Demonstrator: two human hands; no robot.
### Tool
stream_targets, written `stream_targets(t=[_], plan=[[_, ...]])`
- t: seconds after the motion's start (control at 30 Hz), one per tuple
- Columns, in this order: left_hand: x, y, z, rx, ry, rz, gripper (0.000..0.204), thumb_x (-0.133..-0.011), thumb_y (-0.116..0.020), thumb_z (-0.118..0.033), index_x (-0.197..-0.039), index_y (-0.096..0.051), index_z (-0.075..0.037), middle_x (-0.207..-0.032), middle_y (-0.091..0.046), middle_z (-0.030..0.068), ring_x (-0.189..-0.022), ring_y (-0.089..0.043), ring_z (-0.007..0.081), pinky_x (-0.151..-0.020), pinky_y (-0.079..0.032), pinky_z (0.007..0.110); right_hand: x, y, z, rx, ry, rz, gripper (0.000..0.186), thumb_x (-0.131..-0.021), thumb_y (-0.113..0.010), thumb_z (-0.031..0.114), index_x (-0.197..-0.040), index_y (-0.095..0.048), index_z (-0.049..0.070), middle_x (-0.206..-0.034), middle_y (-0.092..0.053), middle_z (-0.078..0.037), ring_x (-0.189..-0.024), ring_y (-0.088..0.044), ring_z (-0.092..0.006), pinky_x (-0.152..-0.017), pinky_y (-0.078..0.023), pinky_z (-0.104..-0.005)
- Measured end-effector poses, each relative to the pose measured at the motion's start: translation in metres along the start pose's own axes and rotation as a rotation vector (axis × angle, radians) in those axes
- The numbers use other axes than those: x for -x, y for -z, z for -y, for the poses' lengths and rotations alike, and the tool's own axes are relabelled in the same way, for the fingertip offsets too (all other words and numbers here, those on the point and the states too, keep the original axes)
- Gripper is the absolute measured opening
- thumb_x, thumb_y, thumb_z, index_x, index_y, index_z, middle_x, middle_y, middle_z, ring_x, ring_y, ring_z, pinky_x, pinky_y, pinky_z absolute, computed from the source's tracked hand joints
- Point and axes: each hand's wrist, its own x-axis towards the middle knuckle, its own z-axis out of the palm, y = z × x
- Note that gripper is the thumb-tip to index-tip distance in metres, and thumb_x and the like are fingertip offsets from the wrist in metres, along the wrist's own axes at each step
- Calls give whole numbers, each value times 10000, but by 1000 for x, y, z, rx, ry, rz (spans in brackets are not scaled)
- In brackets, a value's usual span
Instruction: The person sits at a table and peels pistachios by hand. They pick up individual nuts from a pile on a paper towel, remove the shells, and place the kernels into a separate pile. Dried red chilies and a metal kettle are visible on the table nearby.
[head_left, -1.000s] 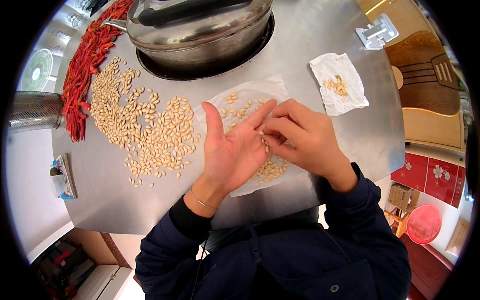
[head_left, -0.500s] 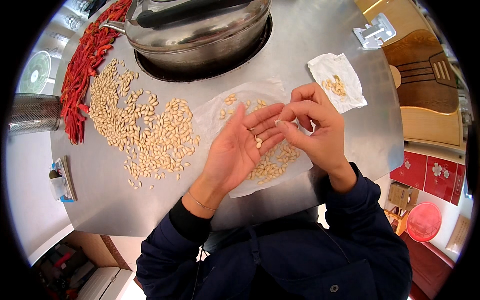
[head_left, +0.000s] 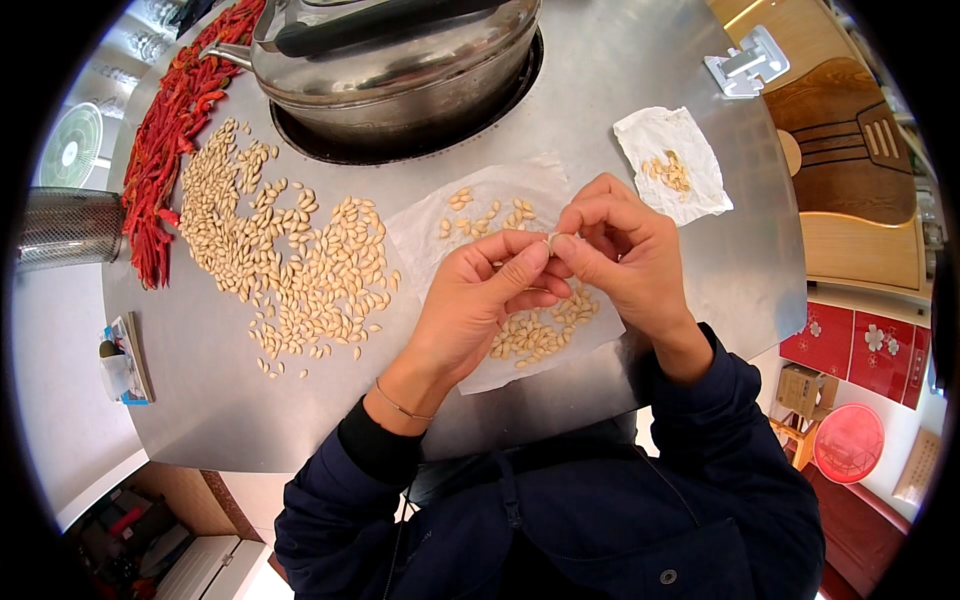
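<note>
Both my hands meet above a sheet of thin white paper [head_left: 480, 383]. Between their fingertips is a small pale pumpkin seed [head_left: 551, 243]. My left hand [head_left: 480, 290] has its fingers curled with the thumb pressed against the seed. My right hand [head_left: 630, 260] pinches the same seed from the other side. Several pumpkin seeds [head_left: 535, 340] lie on the paper below and beyond my hands. To the left, a wide spread of pumpkin seeds [head_left: 335, 275] covers part of the steel table. Whatever else my left palm holds is hidden by its fingers.
A large steel kettle [head_left: 400, 80] sits in the round opening of the steel table [head_left: 215, 400]. Dried red chillies [head_left: 150, 170] line the far left. A white tissue [head_left: 705, 180] bearing a small heap of shelled bits lies at the right, below a white stand [head_left: 748, 65].
My left hand has gone from an open palm with seeds on it to curled fingers. Its thumb and fingertips now meet the right hand's pinch.
</note>
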Motion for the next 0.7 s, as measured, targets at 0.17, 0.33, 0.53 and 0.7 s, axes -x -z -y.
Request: stream_targets(t=[0.17,0.33,0.53,0.7], plan=[[1,-1,-1,-20,-15,-45,230,-946,-604,-198,-1064,-622,-1,-913,-673,71,-810,-647,122,-754,-527,248,0,1,1,-20,-30,-6,100,-766,-731,46,-838,-660,41,-809,-509,32,-590,-343,-11,-525,-270,-170],[0,2,0,-48,-19,-47,201,-928,-629,-184,-1020,-627,-6,-875,-672,70,-771,-637,115,-718,-520,244,1,0,4,-4,-43,-3,91,-766,-723,45,-824,-653,41,-795,-524,37,-595,-352,-8,-524,-273,-170],[2,0,-2,-84,-17,-58,183,-917,-638,-176,-991,-625,-9,-856,-667,67,-731,-612,107,-681,-496,233,-3,5,4,203,-21,-182,63,-770,-694,57,-819,-656,51,-737,-552,48,-587,-369,-18,-525,-298,-183],[7,-3,-11,-231,-52,-143,135,-895,-644,-137,-943,-636,-12,-819,-650,23,-703,-566,55,-633,-442,196,-17,50,-2,673,-9,-552,71,-781,-677,98,-834,-667,51,-724,-598,6,-589,-458,-78,-549,-378,-236]])
